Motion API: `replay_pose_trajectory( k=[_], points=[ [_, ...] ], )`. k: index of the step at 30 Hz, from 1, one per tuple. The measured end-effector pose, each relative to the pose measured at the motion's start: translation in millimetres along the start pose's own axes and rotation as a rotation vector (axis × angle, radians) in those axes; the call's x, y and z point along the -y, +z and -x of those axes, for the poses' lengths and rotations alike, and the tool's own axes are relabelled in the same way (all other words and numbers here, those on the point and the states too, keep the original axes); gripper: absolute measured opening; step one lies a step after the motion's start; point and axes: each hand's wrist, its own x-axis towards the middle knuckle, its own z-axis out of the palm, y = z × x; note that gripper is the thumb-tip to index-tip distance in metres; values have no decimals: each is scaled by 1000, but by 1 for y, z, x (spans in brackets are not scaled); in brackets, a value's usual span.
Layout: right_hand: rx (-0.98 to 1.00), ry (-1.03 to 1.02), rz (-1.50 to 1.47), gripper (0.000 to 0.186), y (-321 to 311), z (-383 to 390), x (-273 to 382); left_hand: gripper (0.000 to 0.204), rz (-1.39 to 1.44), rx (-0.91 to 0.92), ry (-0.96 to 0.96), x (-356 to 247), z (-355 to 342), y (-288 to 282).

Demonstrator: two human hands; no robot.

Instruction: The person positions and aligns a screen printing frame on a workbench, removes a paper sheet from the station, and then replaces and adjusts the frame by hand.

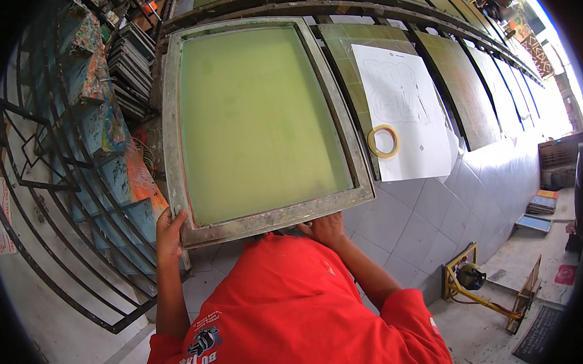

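Note:
A large screen printing frame [267, 227] with yellow-green mesh lies tilted before me, its weathered rim stained with paint. My left hand [169, 234] grips its near left corner, with the thumb up along the side. At the near edge, right of the middle, my right hand [327, 230] holds the rim from below; the frame hides part of its fingers. Right of the frame, a white paper sheet [397, 89] with a faint outline drawing rests on a green-tinted panel. A roll of yellowish tape [383, 141] sits on that paper.
Several panels [458, 85] in dark metal rails continue to the right. Grey tiles [393, 217] run along the near side. A paint-splattered blue stepped structure [112, 176] and curved black metal bars [59, 225] stand at left. A yellow metal stand [455, 284] is at lower right.

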Motion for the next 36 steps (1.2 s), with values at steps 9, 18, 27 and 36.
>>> replay_pose_trajectory(
  k=[9,18,27,36],
  points=[
    [5,27,-23,79,5,-3,-5,25,12,-2,35,-16,8,7],
    [-49,16,-4,76,-9,-6,-1,27,-22,-13,79,-50,21,23],
    [-35,2,-73,79,-13,-6,-3,39,-92,30,89,-74,27,26],
    [-58,-9,-95,76,-11,-6,-4,36,-137,13,87,-108,37,51]
  ],
)
